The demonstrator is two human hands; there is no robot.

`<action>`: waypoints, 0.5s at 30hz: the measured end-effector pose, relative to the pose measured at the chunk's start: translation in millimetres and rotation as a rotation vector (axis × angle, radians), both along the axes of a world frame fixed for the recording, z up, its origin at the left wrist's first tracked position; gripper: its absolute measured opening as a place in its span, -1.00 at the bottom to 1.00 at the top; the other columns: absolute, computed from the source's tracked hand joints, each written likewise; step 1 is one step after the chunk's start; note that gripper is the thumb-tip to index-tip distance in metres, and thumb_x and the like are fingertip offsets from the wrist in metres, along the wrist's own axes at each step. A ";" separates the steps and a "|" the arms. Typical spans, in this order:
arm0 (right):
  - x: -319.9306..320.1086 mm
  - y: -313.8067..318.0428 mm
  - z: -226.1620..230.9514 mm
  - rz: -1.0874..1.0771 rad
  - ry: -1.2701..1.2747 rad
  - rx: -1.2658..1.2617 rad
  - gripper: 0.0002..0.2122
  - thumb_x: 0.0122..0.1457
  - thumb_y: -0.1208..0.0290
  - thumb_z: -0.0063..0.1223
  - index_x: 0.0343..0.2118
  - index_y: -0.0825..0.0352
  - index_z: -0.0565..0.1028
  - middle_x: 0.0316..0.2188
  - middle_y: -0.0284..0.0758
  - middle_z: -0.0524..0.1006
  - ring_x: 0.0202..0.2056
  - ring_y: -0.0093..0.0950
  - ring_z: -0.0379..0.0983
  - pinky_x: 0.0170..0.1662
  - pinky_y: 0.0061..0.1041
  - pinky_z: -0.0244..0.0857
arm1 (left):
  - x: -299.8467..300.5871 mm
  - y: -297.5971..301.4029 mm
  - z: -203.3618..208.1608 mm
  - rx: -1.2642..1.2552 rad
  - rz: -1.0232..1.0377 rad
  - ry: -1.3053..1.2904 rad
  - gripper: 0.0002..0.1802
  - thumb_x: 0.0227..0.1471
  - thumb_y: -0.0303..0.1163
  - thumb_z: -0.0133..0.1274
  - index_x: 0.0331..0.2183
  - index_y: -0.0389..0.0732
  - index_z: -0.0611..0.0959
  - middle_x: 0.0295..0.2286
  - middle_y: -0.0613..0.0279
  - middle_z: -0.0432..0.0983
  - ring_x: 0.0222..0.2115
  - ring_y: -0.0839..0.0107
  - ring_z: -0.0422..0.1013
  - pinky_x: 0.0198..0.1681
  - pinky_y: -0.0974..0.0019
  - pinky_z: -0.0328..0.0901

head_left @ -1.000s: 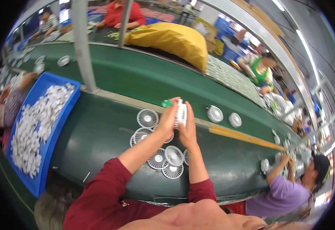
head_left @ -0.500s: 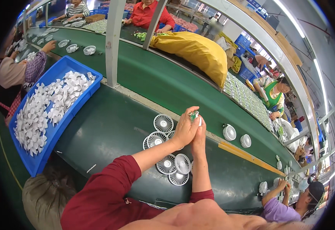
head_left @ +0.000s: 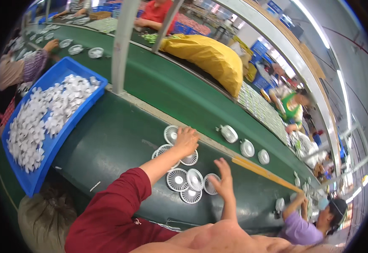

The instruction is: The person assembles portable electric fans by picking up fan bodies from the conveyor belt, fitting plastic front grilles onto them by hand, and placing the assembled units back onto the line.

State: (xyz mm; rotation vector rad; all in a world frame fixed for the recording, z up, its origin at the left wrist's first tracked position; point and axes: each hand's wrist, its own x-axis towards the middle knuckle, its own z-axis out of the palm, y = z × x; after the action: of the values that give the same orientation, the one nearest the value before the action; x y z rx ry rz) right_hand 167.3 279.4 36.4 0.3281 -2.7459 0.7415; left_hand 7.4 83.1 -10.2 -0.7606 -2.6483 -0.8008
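Note:
Several round white fan grilles (head_left: 178,179) lie in a loose, partly overlapping cluster on the dark green work surface. My left hand (head_left: 186,141) reaches over the far part of this cluster, fingers loosely spread and pointing away from me; whether it touches a grille below cannot be made out. Right of the cluster, my right hand (head_left: 224,179) is raised with thumb and fingers apart, holding nothing, close to a single grille (head_left: 211,184). Beyond my hands, a white fan housing (head_left: 228,133) sits on the green belt.
A blue tray (head_left: 61,147) heaped with white fan blades (head_left: 36,126) stands at left. More fan housings (head_left: 247,148) rest along the green belt (head_left: 150,88). A metal post (head_left: 120,55) rises at the belt's near edge. A yellow sack (head_left: 205,59) lies beyond. Co-workers sit around.
My hands, together around a small white-and-green part before, have separated. The left moved back over the grilles, the right dropped nearer me. Another fan housing now shows on the belt.

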 end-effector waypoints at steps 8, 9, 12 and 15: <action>23.5 -25.3 -48.2 -0.097 0.120 0.205 -0.42 -0.08 0.23 0.26 0.10 0.09 0.41 0.18 -0.21 0.29 0.19 -0.16 0.18 0.21 -0.18 0.04 | -2.5 -11.8 -2.4 0.035 -0.012 -0.041 -0.63 -0.10 -0.26 0.22 -0.17 -0.06 0.64 0.00 0.11 0.39 0.10 0.16 0.24 0.17 -0.08 0.01; 19.2 -25.7 -49.2 -0.129 0.132 0.190 -0.43 -0.08 0.28 0.24 0.09 0.10 0.42 0.17 -0.22 0.30 0.19 -0.17 0.18 0.21 -0.18 0.04 | -1.6 -11.0 -1.7 0.042 -0.018 -0.043 -0.62 -0.11 -0.27 0.23 -0.16 -0.06 0.64 0.00 0.10 0.39 0.09 0.16 0.24 0.18 -0.08 0.01; 5.4 -27.0 -52.6 -0.202 0.172 0.164 -0.45 -0.09 0.36 0.21 0.07 0.14 0.43 0.15 -0.21 0.33 0.19 -0.18 0.19 0.22 -0.19 0.04 | -1.2 -4.3 -6.0 0.099 -0.044 0.066 -0.68 -0.16 -0.30 0.25 -0.25 -0.09 0.66 -0.14 0.18 0.48 0.01 0.21 0.32 0.13 0.00 0.06; -8.0 -32.6 -54.0 -0.251 0.209 0.177 -0.47 -0.04 0.31 0.20 0.07 0.18 0.42 0.14 -0.21 0.34 0.18 -0.20 0.20 0.21 -0.19 0.05 | -5.2 -3.0 -10.3 0.128 -0.045 0.112 -0.82 -0.08 -0.38 0.17 -0.32 -0.11 0.65 -0.23 0.19 0.52 -0.06 0.22 0.38 0.08 0.03 0.13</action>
State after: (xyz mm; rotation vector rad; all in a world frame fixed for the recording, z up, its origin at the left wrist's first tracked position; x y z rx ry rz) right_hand 159.3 246.8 -17.5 0.0870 -2.5934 0.3778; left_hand 2.1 80.1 -20.6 -0.8085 -2.4633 -0.9023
